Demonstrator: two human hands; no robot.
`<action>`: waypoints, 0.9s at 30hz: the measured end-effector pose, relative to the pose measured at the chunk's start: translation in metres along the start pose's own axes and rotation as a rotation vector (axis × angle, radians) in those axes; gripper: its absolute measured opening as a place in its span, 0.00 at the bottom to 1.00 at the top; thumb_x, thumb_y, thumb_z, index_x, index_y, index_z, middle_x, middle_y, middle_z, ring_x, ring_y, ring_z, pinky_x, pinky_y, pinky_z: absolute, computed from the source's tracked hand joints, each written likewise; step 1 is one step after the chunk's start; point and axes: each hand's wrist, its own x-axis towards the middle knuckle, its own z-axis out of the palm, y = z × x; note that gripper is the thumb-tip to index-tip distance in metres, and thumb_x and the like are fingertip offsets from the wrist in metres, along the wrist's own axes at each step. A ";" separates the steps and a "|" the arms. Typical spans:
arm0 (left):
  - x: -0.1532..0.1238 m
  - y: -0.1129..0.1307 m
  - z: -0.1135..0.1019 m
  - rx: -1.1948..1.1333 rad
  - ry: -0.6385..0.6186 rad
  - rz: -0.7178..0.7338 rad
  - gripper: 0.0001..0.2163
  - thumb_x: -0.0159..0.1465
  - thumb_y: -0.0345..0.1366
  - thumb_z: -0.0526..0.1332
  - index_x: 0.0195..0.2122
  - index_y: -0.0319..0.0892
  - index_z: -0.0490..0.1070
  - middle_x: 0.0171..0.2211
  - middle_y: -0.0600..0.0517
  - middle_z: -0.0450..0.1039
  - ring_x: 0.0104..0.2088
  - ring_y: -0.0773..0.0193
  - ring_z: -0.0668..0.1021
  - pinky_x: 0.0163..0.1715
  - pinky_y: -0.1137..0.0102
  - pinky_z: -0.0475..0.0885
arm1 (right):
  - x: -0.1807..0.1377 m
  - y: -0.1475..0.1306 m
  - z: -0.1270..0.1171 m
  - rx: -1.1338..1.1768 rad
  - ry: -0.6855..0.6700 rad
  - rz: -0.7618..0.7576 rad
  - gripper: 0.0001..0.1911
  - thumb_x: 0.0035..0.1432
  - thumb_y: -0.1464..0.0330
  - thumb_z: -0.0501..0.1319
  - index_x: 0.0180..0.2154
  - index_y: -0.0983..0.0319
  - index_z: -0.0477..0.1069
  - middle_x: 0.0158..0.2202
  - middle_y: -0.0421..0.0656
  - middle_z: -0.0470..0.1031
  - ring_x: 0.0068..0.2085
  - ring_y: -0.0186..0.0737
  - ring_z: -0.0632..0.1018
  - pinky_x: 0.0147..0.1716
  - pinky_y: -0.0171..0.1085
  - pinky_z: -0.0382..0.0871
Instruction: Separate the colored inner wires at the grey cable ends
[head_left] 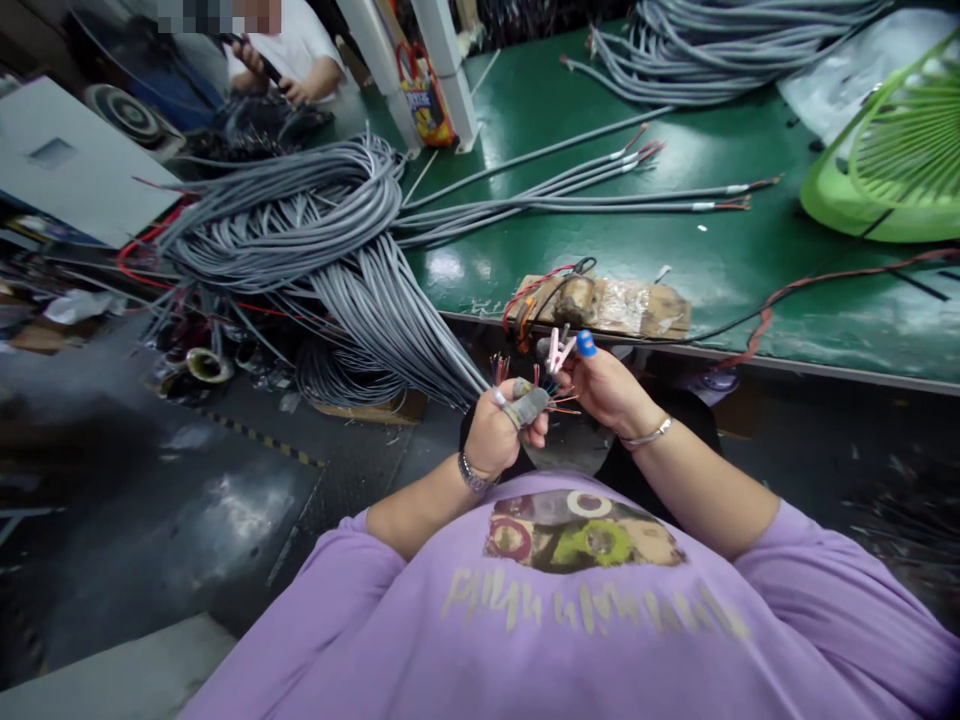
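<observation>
My left hand point(504, 428) is closed around the stripped ends of several grey cables point(420, 345), whose thin coloured wires point(559, 400) fan out past my fingers. Grey tape wraps my left fingertips. My right hand point(604, 385) is closed on a small pink-handled tool point(556, 350) held right at those wire ends; its thumb wears a blue cap. Both hands are in front of my chest, just off the near edge of the green table point(675, 260).
A big bundle of grey cables point(300, 215) hangs over the table's left end. More stripped cables point(600, 190) lie across the table. A green plastic basket point(892, 160) stands at the right. A taped block with wires point(607, 303) sits at the table edge. Another person point(289, 60) sits beyond.
</observation>
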 end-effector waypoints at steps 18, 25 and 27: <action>0.008 -0.008 0.002 0.035 0.042 -0.096 0.20 0.50 0.50 0.71 0.23 0.40 0.65 0.16 0.56 0.71 0.12 0.73 0.70 0.12 0.78 0.62 | 0.010 0.004 0.023 0.247 0.137 0.026 0.25 0.52 0.44 0.66 0.29 0.60 0.74 0.25 0.40 0.76 0.25 0.32 0.73 0.29 0.34 0.70; 0.003 -0.005 0.002 0.052 0.038 -0.074 0.20 0.51 0.51 0.71 0.23 0.40 0.66 0.16 0.55 0.71 0.13 0.73 0.70 0.12 0.78 0.63 | 0.004 0.006 0.017 0.257 0.113 0.070 0.30 0.53 0.38 0.59 0.31 0.59 0.73 0.28 0.40 0.77 0.25 0.33 0.73 0.27 0.34 0.69; -0.001 -0.005 0.001 0.058 0.042 -0.053 0.20 0.51 0.51 0.71 0.23 0.40 0.66 0.17 0.55 0.71 0.13 0.72 0.70 0.12 0.78 0.64 | 0.003 0.003 0.015 0.235 0.071 0.074 0.32 0.54 0.37 0.57 0.31 0.59 0.73 0.28 0.41 0.77 0.26 0.33 0.73 0.27 0.34 0.69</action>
